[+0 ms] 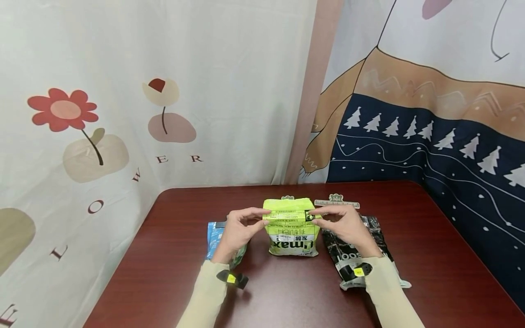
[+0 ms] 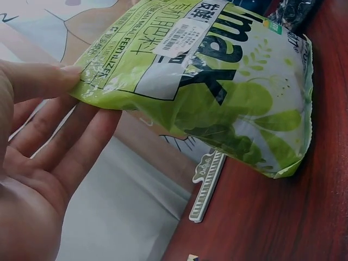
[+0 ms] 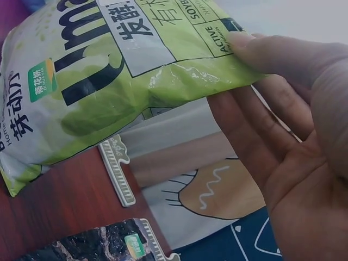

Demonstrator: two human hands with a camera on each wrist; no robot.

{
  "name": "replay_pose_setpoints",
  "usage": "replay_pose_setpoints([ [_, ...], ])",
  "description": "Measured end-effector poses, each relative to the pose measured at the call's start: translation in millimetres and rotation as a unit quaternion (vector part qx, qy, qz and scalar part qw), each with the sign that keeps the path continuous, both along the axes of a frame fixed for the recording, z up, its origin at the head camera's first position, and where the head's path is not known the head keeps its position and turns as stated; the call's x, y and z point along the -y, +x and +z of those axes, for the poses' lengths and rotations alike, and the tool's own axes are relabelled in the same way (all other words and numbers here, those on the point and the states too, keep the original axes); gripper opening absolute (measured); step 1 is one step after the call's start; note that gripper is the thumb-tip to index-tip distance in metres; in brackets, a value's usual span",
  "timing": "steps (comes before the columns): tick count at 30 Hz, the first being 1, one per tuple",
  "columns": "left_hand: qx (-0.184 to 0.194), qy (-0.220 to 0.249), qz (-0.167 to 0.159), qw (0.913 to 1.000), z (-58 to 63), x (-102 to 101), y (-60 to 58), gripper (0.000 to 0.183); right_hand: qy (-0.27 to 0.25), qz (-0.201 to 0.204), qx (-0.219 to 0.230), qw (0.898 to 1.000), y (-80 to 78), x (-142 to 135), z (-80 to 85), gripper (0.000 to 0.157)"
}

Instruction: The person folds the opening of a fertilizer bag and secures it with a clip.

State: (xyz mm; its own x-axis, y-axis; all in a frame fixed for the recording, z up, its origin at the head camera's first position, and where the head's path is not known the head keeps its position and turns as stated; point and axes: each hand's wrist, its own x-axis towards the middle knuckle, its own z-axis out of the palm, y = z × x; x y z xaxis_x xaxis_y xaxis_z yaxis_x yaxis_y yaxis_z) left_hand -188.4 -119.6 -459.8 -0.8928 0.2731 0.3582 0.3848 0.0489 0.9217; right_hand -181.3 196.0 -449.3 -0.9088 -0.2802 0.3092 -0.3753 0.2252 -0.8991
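A lime-green and white bag of soybean meal fertilizer (image 1: 292, 234) stands on the table, its printing upside down in the head view. My left hand (image 1: 242, 228) pinches one upper corner between thumb and fingers. At the opposite corner, my right hand (image 1: 346, 225) pinches the bag the same way. Both wrist views show the thumb on the printed face and fingers behind; the left thumb (image 2: 46, 81) lies beside the small print. Behind the bag lies a pale sealing clip (image 3: 117, 171), mostly hidden in the head view. A second clip (image 1: 337, 202) lies to its right.
A blue bag (image 1: 214, 237) lies left of the green one, partly covered by my left forearm. On the right, a black bag (image 1: 375, 228) lies under my right wrist. The dark red table (image 1: 180, 255) ends against printed curtains (image 1: 229, 91) behind.
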Motion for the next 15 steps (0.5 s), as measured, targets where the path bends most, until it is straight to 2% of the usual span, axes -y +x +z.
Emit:
replay_pose_setpoints([
  [4,0.018,-0.016,-0.010,0.9997,0.6,2.1,0.0,0.031,0.018,0.004,-0.037,0.999,-0.3,1.3,-0.4,0.024],
  [8,0.023,-0.038,-0.006,0.9990,4.1,2.7,1.1,0.027,0.036,0.008,-0.075,0.997,-1.2,2.0,-0.7,0.023],
  [11,0.014,-0.060,0.001,0.9981,7.2,2.4,2.1,0.021,0.050,0.009,-0.088,0.995,-1.4,2.1,0.1,0.020],
  [15,-0.023,-0.103,0.015,0.9943,9.8,1.4,1.9,0.012,0.071,0.006,-0.101,0.992,-0.7,1.9,2.4,0.016],
])
